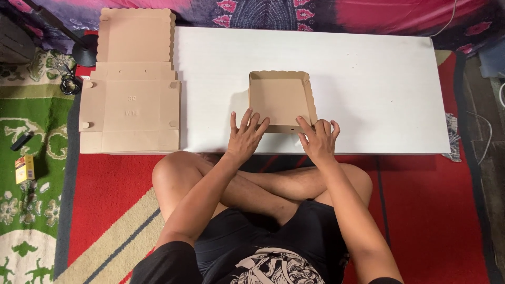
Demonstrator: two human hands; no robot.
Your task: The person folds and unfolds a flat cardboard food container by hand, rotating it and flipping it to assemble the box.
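Folded cardboard box tray (280, 97), tan w/ scalloped rim, sits on the white table (368, 79) just ahead of both hands. Left hand (245, 135) flat, fingers spread wide, fingertips touching the tray's near-left corner; palm rests on the table edge, holding nothing. Right hand (319, 139) also open, fingers splayed and a bit bent, index tip pressing the near wall by the near-right corner; nothing gripped. Tray lies between and slightly beyond the two hands, open side up, near wall facing the person.

Well off to the left of the left hand: stack of unfolded flat box blanks (131, 79), same tan card, hanging over the table's left end. Further left, on the green rug (31, 121), a small yellow packet (24, 168) and a dark lighter-like item (21, 141). Person sits cross-legged on a red rug (431, 210), knees just under the hands.
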